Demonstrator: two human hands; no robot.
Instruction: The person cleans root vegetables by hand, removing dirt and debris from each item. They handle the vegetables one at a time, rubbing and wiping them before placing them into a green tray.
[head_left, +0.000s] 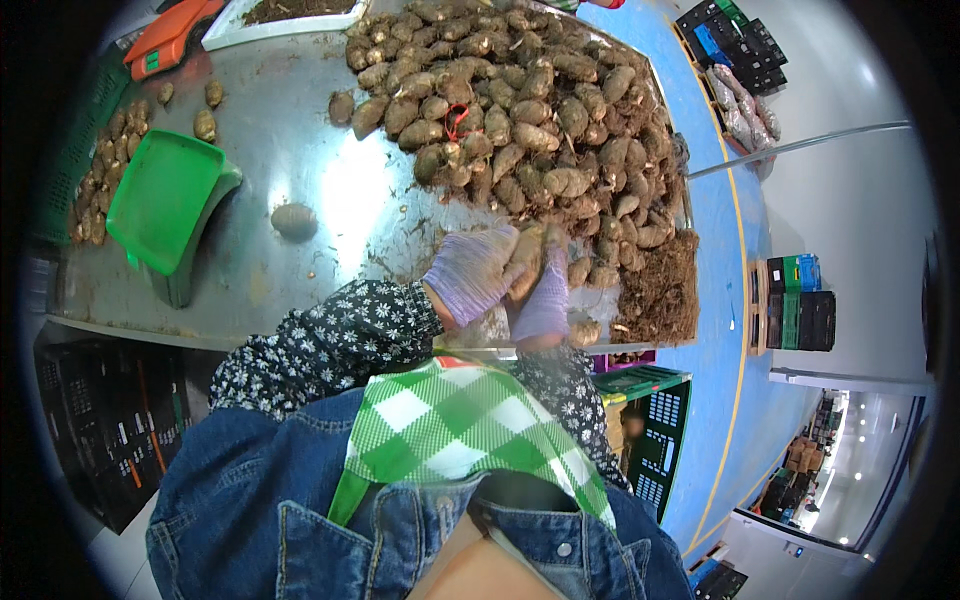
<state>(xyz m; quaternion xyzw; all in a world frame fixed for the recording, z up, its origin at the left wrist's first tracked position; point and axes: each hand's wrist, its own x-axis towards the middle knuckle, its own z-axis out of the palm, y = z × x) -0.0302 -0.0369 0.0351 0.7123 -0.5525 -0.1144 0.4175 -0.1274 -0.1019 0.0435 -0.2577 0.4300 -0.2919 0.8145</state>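
Both hands wear dirty lilac knit gloves and meet at the near edge of a large pile of taro corms (517, 112). A brown taro corm (527, 259) is between them: my left hand (474, 271) grips it from the left, and my right hand (546, 296) closes on it from the right. Fingertips of both hands are partly hidden by the corm and the pile. Just right of my right hand are a few loose corms, and another pale-ended corm (585, 331) lies near the table's front edge.
The metal table (247, 300) carries a lone corm (293, 222), a green scoop-like tray (169, 199), smaller corms (109, 169) and an orange scale (171, 34). Brown root fibres (660, 292) heap at the right corner. A red band (455, 120) lies on the pile. Crates (652, 442) stand below.
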